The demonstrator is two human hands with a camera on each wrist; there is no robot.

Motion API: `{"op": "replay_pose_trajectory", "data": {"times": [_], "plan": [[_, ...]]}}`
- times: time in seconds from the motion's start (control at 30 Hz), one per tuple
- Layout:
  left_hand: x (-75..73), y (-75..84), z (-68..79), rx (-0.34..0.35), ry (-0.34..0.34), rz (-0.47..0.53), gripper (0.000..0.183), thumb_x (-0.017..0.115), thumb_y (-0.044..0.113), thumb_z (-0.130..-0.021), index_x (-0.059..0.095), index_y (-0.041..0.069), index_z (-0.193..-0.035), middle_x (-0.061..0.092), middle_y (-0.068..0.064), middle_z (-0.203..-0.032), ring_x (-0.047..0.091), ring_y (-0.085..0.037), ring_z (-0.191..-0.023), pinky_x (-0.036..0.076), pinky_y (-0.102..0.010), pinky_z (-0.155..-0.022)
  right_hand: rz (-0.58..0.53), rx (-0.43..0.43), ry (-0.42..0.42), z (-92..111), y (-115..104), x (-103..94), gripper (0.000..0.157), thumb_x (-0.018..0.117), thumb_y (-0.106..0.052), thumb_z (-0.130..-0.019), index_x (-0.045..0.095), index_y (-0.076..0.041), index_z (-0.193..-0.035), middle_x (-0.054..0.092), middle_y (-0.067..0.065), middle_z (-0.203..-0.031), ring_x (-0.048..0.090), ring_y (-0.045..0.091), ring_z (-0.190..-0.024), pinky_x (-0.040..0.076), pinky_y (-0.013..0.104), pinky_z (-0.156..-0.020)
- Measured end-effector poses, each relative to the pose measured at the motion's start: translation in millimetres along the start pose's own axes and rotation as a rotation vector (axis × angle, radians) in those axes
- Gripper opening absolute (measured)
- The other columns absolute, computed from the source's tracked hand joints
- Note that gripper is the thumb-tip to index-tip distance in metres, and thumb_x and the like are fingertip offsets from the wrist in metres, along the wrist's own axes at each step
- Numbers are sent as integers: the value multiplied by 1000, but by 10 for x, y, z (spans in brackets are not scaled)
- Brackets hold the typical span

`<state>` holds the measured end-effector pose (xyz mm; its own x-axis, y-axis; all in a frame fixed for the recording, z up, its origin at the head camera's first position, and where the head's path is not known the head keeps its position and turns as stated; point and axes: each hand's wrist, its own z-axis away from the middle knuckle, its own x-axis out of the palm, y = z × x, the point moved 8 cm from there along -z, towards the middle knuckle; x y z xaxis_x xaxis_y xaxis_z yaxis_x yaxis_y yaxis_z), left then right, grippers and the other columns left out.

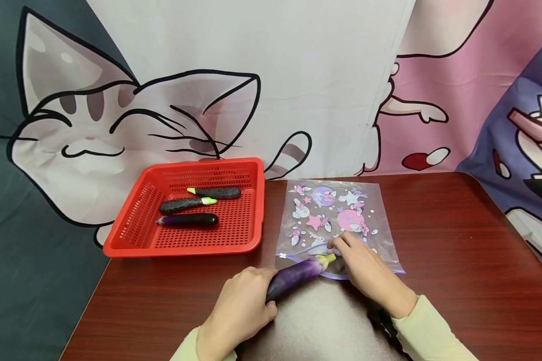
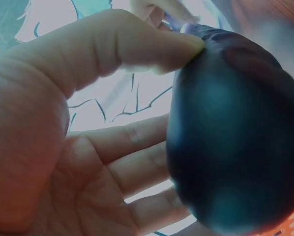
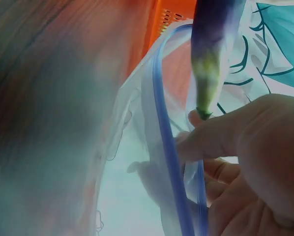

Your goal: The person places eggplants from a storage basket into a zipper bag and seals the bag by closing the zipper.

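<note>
My left hand (image 1: 244, 303) grips a long purple eggplant (image 1: 295, 276) by its dark, rounded end, thumb on one side and fingers on the other. The eggplant's pale yellow-green stem end points to the mouth of a clear zip bag (image 1: 325, 218) printed with pink and purple figures. At that mouth my right hand (image 1: 366, 265) pinches the bag's edge between thumb and fingers. In the right wrist view the two purple zip strips (image 3: 167, 128) stand apart, and the stem tip (image 3: 204, 110) is right beside my right thumb.
A red plastic basket (image 1: 185, 249) stands at the back left of the brown wooden table (image 1: 460, 240). Inside lie another eggplant (image 1: 189, 219) and two dark green zucchini-like vegetables (image 1: 219, 192). A cartoon-printed curtain (image 1: 334, 90) hangs behind the table.
</note>
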<state>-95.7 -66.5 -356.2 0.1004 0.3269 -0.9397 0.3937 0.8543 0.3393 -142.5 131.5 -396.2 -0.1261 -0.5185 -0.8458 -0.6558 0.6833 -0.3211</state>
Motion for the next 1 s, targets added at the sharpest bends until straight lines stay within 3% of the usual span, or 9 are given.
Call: {"op": "replay_pose_trajectory", "data": {"times": [0.4, 0.77, 1.0], "plan": [[67, 70, -71, 12, 3, 15, 42, 75, 10, -65, 72, 7, -107, 72, -1, -97, 67, -20, -90, 52, -43, -65, 57, -5, 31, -22, -76, -89, 41, 59, 22, -77, 63, -9, -104, 59, -2, -99, 59, 18, -94, 52, 39, -72], [121, 149, -130, 18, 53, 19, 25, 76, 12, -62, 67, 13, -86, 65, 1, -77, 62, -16, -75, 46, -37, -55, 44, -1, 68, -22, -97, -145, 46, 58, 23, -72, 65, -8, -105, 61, -3, -100, 59, 19, -97, 52, 40, -75], [159, 181, -188, 14, 80, 5, 23, 78, 14, -63, 67, 14, -83, 63, 3, -73, 60, -14, -70, 44, -35, -54, 25, 2, 90, -20, -92, -154, 45, 55, 25, -73, 64, -9, -102, 61, -3, -98, 59, 18, -96, 52, 39, -74]]}}
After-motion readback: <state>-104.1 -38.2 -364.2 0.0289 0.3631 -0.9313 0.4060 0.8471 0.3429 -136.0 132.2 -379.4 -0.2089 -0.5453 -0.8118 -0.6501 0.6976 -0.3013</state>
